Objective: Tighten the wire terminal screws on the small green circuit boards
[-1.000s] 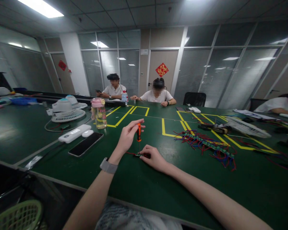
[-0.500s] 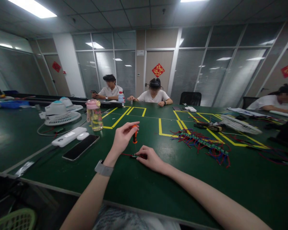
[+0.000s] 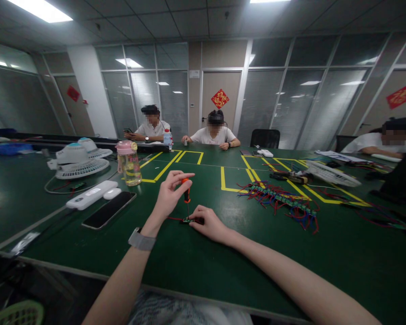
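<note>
My left hand (image 3: 172, 193) grips the top of an orange and black screwdriver (image 3: 187, 195) between thumb and fingers. The screwdriver stands upright, its thin shaft reaching down to a small green circuit board (image 3: 187, 221) on the table. My right hand (image 3: 208, 222) pinches the right end of that board, fingers closed, pressing it down on the green surface. A red wire (image 3: 174, 219) runs off the board to the left. Whether the tip sits in a screw is too small to tell.
On the left lie a phone (image 3: 109, 210), a white power strip (image 3: 92, 195), a pink-lidded bottle (image 3: 129, 163) and white fans (image 3: 82, 161). A row of wired circuit boards (image 3: 281, 197) lies right, near pliers (image 3: 289, 178). Several people sit around the green table (image 3: 257, 266).
The index finger of my left hand has straightened a little over the screwdriver's handle. The whole view has shifted slightly, so things appear farther left. Both hands stay at the board.
</note>
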Demonstrator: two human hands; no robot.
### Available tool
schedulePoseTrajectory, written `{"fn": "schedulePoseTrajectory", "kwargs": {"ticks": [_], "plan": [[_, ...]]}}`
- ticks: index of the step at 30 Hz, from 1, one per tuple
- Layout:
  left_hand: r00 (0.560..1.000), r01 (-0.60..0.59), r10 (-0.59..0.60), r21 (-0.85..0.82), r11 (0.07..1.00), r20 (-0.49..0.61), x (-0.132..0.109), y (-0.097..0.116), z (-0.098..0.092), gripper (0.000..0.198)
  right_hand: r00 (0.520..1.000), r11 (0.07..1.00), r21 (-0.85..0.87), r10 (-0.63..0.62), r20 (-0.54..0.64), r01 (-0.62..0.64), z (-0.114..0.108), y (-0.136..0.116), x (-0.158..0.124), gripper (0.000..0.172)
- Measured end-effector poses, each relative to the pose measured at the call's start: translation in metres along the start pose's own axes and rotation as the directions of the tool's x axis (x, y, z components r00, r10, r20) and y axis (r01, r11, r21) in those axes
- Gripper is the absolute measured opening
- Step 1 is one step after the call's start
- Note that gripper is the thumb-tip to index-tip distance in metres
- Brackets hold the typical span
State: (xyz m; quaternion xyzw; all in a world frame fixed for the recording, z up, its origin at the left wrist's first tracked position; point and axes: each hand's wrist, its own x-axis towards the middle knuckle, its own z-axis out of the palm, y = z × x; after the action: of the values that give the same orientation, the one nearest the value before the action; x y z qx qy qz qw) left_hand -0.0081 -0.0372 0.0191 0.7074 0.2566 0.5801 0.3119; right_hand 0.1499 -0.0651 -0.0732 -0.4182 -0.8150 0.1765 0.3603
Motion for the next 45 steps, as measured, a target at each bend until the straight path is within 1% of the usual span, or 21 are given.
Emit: {"fn": "schedulePoseTrajectory", "kwargs": {"ticks": [4, 6, 9, 11, 13, 16, 18, 21, 23, 26, 27, 28, 30, 32, 33, 35, 37, 39, 40, 42, 45], "plan": [[0.994, 0.082, -0.071, -0.156, 0.984, 0.080, 0.000, -0.001, 0.000, 0.037, 1.000, 1.000, 0.007, 0.004, 0.002, -0.004, 0.000, 0.000, 0.000, 0.016], [0.994, 0.091, -0.082, -0.131, 0.987, 0.070, -0.001, -0.001, 0.000, 0.039, 1.000, 1.000, 0.006, 0.003, 0.003, -0.003, 0.000, 0.000, 0.000, 0.017], [1.000, 0.013, -0.013, 0.012, 1.000, 0.005, 0.000, -0.001, -0.002, 0.028, 1.000, 1.000, -0.001, -0.003, 0.000, 0.003, -0.001, 0.000, 0.000, 0.017], [1.000, -0.025, 0.025, 0.043, 0.999, -0.012, 0.000, 0.000, -0.003, 0.023, 1.000, 1.000, -0.002, -0.003, -0.002, 0.003, -0.001, -0.001, 0.000, 0.017], [1.000, -0.012, 0.012, -0.019, 1.000, 0.004, 0.000, 0.000, -0.004, 0.026, 1.000, 1.000, 0.004, 0.001, -0.004, 0.000, -0.001, -0.001, -0.001, 0.017], [0.997, 0.064, -0.058, -0.128, 0.990, 0.054, 0.000, 0.000, -0.003, 0.031, 1.000, 1.000, 0.011, 0.014, -0.004, -0.014, -0.001, -0.001, -0.001, 0.018], [0.998, 0.055, -0.053, -0.084, 0.995, 0.027, 0.000, -0.001, -0.003, 0.030, 1.000, 1.000, 0.012, 0.021, -0.002, -0.021, -0.001, -0.001, 0.000, 0.018], [1.000, -0.015, 0.016, 0.035, 0.999, -0.024, 0.000, -0.002, -0.003, 0.023, 1.000, 1.000, 0.010, 0.021, 0.000, -0.021, -0.002, -0.003, 0.000, 0.018], [1.000, -0.018, 0.018, 0.002, 1.000, -0.001, 0.001, -0.002, -0.003, 0.025, 1.000, 1.000, 0.009, 0.021, 0.003, -0.021, -0.002, -0.004, 0.000, 0.017], [0.995, 0.062, -0.049, -0.146, 0.987, 0.085, 0.000, -0.002, -0.002, 0.034, 1.000, 1.000, 0.015, 0.019, 0.008, -0.019, -0.002, -0.005, 0.000, 0.017], [0.992, 0.088, -0.071, -0.170, 0.982, 0.105, 0.000, -0.002, -0.002, 0.037, 1.000, 1.000, 0.016, 0.017, 0.007, -0.017, -0.002, -0.005, 0.000, 0.017], [0.990, 0.101, -0.083, -0.166, 0.981, 0.113, -0.001, -0.002, -0.002, 0.037, 1.000, 1.000, 0.017, 0.016, 0.007, -0.016, -0.002, -0.005, 0.000, 0.017], [0.994, 0.069, -0.060, -0.091, 0.993, 0.094, -0.001, -0.001, -0.002, 0.034, 0.999, 0.999, 0.018, 0.030, 0.011, -0.030, -0.003, -0.004, 0.001, 0.017], [0.998, 0.004, -0.004, -0.006, 1.000, 0.067, -0.001, 0.001, -0.002, 0.029, 0.997, 0.998, 0.028, 0.056, 0.059, -0.058, -0.007, -0.005, 0.004, 0.018], [0.998, -0.016, 0.015, 0.020, 1.000, 0.062, 0.000, 0.002, -0.003, 0.027, 0.992, 0.997, 0.039, 0.069, 0.105, -0.074, -0.012, -0.005, 0.005, 0.022], [0.998, -0.023, 0.020, 0.034, 0.999, 0.063, 0.001, 0.004, -0.004, 0.026, 0.970, 0.992, 0.079, 0.078, 0.229, -0.099, -0.023, -0.006, 0.009, 0.040], [0.998, -0.009, 0.007, 0.028, 1.000, 0.068, 0.001, 0.005, -0.005, 0.026, 0.932, 0.983, 0.137, 0.067, 0.356, -0.123, -0.036, -0.007, 0.013, 0.063], [0.998, -0.006, 0.004, 0.026, 1.000, 0.068, 0.002, 0.005, -0.006, 0.027, 0.891, 0.967, 0.197, 0.057, 0.450, -0.161, -0.048, -0.006, 0.016, 0.078], [0.998, -0.008, 0.006, 0.026, 1.000, 0.068, 0.002, 0.004, -0.007, 0.028, 0.875, 0.958, 0.224, 0.053, 0.481, -0.181, -0.052, -0.006, 0.017, 0.081], [0.998, -0.012, 0.011, 0.014, 1.000, 0.064, 0.002, 0.001, -0.008, 0.028, 0.861, 0.943, 0.262, 0.047, 0.507, -0.205, -0.055, -0.005, 0.017, 0.079], [0.996, -0.004, 0.008, -0.047, 0.999, 0.084, 0.002, -0.002, -0.008, 0.029, 0.891, 0.949, 0.247, 0.069, 0.448, -0.197, -0.047, -0.005, 0.016, 0.062]]}}
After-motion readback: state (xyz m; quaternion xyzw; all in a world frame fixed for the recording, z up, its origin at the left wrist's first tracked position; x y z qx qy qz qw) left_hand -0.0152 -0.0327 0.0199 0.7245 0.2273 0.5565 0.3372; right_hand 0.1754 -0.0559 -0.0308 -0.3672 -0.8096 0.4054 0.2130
